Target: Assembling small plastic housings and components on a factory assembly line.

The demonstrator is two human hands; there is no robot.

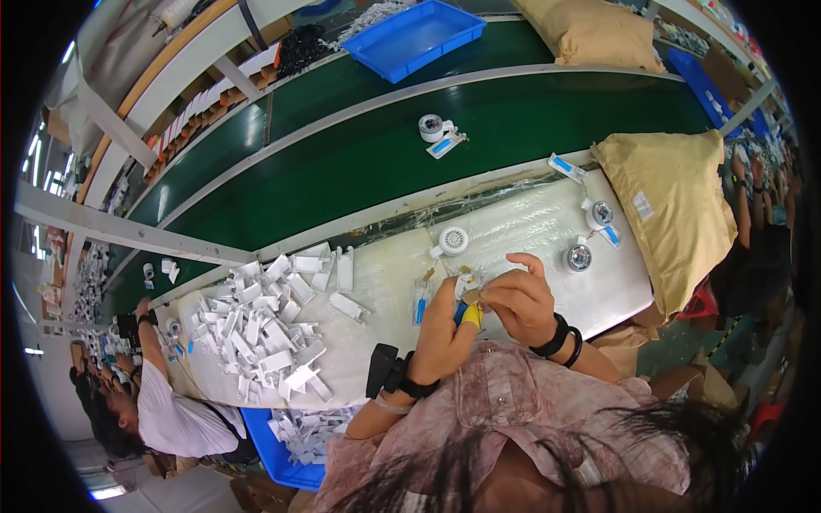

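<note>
At the near edge of the plastic-covered desk (530,231), the person's two hands meet over a small part. The left hand (446,329) is curled shut around a tool with blue and yellow handles (469,315), likely small pliers or cutters, though the tip is hidden. The right hand (516,297) has thumb and fingers pinched on a small pale part (466,282) held just above the desk; its exact shape is too small to tell. The part looks light and stiff, probably thin plastic or card, so it should be pinched by its edges, gently, since a hard squeeze could bend or crack it. A round white fan-like unit (451,241) lies just beyond the hands, two more round units (590,232) lie to the right near a tan padded bag (676,205), and a heap of white plastic brackets (265,329) lies to the left. A green conveyor belt (410,145) runs behind the desk.
</note>
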